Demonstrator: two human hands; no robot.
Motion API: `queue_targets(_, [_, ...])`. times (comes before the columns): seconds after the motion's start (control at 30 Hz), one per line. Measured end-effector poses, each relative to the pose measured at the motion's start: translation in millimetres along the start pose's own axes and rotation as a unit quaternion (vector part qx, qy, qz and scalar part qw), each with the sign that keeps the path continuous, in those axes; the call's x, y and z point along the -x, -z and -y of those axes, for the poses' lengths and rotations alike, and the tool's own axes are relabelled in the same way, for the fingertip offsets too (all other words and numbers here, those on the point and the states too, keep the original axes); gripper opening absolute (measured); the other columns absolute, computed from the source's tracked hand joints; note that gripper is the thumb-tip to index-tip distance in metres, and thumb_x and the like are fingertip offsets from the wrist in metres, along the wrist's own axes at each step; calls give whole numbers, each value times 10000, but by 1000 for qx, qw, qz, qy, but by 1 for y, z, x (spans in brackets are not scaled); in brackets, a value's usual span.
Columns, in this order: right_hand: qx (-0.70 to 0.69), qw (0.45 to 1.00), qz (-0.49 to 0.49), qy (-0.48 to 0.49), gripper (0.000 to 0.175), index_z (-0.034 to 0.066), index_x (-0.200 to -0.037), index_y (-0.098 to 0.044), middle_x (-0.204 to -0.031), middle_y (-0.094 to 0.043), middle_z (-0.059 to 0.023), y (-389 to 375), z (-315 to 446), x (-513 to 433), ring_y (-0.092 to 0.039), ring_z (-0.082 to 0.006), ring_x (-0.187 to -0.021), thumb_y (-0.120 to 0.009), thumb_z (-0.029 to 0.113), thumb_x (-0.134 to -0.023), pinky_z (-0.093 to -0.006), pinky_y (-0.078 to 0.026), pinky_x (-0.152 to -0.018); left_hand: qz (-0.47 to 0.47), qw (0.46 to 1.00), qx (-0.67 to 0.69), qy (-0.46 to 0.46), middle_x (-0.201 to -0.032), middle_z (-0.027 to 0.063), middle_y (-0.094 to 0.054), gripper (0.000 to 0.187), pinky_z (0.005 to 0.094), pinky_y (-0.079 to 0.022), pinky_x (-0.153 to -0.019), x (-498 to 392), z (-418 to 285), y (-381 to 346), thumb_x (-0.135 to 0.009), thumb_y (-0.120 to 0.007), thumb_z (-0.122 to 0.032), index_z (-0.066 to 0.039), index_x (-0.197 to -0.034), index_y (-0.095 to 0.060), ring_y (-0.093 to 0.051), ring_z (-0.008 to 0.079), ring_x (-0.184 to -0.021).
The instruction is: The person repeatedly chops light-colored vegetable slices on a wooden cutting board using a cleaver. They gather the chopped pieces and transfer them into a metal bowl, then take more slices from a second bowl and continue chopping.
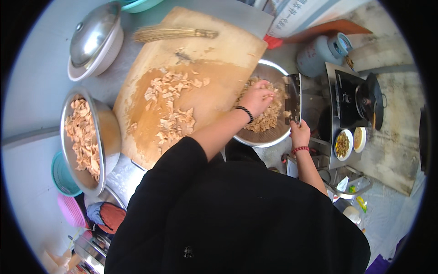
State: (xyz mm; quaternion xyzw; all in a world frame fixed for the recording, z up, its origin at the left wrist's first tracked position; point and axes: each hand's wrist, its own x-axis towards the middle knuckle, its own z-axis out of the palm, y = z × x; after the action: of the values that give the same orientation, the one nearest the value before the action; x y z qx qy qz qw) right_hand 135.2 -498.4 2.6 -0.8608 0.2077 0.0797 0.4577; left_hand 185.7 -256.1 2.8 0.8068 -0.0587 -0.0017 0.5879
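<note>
My left hand (258,97), with a dark bracelet on its wrist, reaches into a wide steel bowl (265,70). Its fingers rest on the pale chopped pieces (261,124) inside; whether they grip any is hidden. My right hand (300,133) grips a cleaver (293,97) by its handle. The broad blade stands over the bowl's right rim, with bits of food stuck to it. Left of the bowl, larger flat tan food pieces (176,121) lie scattered on the damp part of a big wooden chopping board (234,49).
A straw brush (171,33) lies across the board's far end. At left stand a tilted-looking steel basin (111,137) of similar tan pieces and a lidded white basin (114,48). To the right are a gas cylinder (313,56), a stove (345,102) and a plate of food (342,145).
</note>
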Motion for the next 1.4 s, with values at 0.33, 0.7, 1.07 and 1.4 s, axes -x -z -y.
queue_targets(0.33, [53, 998, -3, 16, 267, 31, -961, -723, -686, -665, -100, 1, 7, -21, -628, -224, -622, -694, 280, -870, -368, -504, -663, 27, 998, 11, 55, -1532, 202, -445, 255, 363, -393, -1140, 3, 11, 14, -946, -653, -159, -125, -1172, -765, -463, 303, -1396])
queue_targets(0.7, [-27, 999, 34, 18, 226, 25, -993, -736, -639, -622, 5, -8, 22, -28, -577, -84, -577, -719, 220, -882, -291, -465, -573, -54, 982, 54, 171, -869, 23, -719, 198, 228, -534, -691, 18, 3, 56, -1010, -610, -98, -1, -1139, -725, -630, 67, -742])
queue_targets(1.07, [-59, 992, 66, 85, 208, 13, -1016, -738, -633, -589, 36, -17, 59, -19, -481, -33, -556, -727, 184, -899, -253, -429, -545, -121, 986, -118, -9, -1202, 121, -694, 526, 352, -529, -946, 104, -8, 106, -834, -808, -148, -8, -1308, -630, -666, 240, -1080])
queue_targets(1.4, [198, 934, 133, 268, 312, 153, -1172, -746, -796, -697, -110, -61, 155, 16, -678, -293, -733, -699, 247, -878, -414, -527, -674, -263, 799, -424, 336, -1621, 291, -185, 1259, 598, -165, -1201, 275, 15, 148, -621, -880, -577, -96, -1588, -233, -129, 468, -1517])
